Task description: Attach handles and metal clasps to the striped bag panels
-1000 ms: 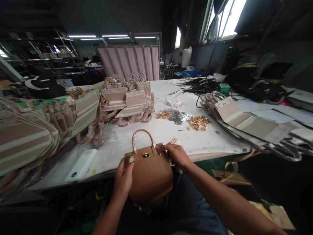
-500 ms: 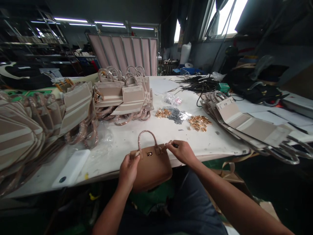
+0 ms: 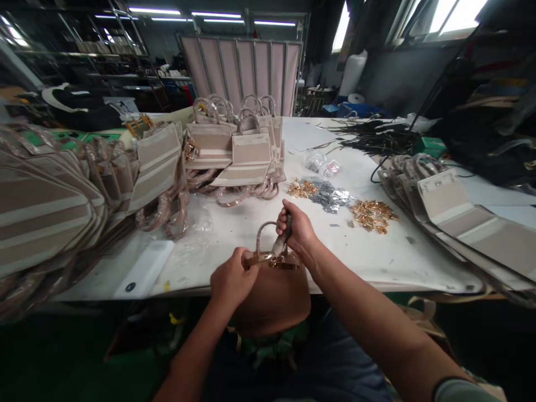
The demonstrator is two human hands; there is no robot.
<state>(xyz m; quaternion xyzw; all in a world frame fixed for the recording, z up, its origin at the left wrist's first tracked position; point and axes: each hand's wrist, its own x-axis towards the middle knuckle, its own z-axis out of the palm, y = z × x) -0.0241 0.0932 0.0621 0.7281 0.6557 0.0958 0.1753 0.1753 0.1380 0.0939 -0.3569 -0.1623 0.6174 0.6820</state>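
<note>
A small brown handbag (image 3: 276, 298) with a wrapped handle and gold clasp rests on my lap against the front edge of the white table (image 3: 377, 257). My left hand (image 3: 232, 282) is closed round the bag's top left corner. My right hand (image 3: 295, 231) is fisted round a dark-handled tool (image 3: 282, 237) whose tip points down onto the gold hardware at the bag's top. The clasp itself is partly hidden behind my hands.
Piles of beige striped bags (image 3: 234, 156) lie at the left and centre back, more flattened ones (image 3: 456, 215) at the right. Heaps of gold and silver metal fittings (image 3: 335, 198) sit beyond my right hand. A white flat object (image 3: 144, 268) lies left.
My right hand let go of the strap tab and now grips a tool pressed down on the bag's top. The bag has tipped so its front faces downward. My view shifted left and closer.
</note>
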